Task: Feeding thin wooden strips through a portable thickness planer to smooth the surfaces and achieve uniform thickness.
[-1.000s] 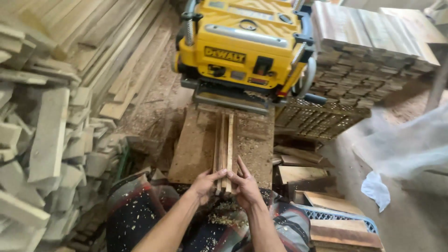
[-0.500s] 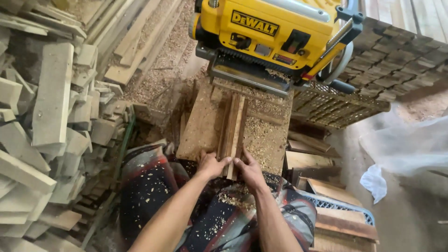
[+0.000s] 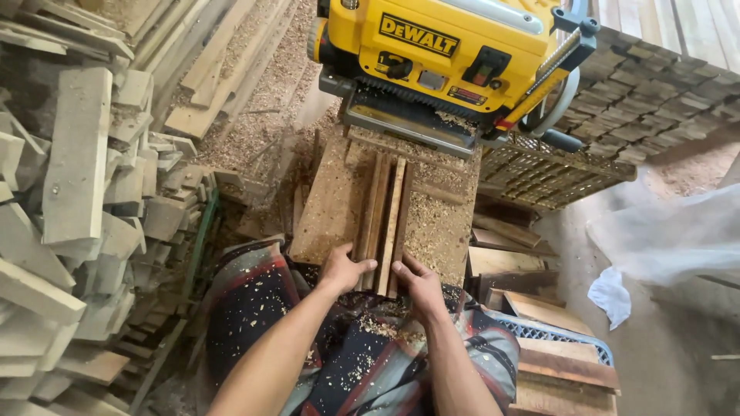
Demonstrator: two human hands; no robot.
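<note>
Both hands, left hand point(image 3: 344, 270) and right hand point(image 3: 417, 283), pinch wooden strips' point(image 3: 383, 216) near ends.

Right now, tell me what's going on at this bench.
A seated person has both hands on the near ends of a few narrow wooden strips: left hand, right hand. The strips lie side by side on a sawdust-covered board, pointing into the mouth of a yellow planer. Stacked offcuts sit to the left.

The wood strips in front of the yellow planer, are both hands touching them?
Touching. The head view shows the left hand and right hand pressed against the near ends of the wood strips.
</note>
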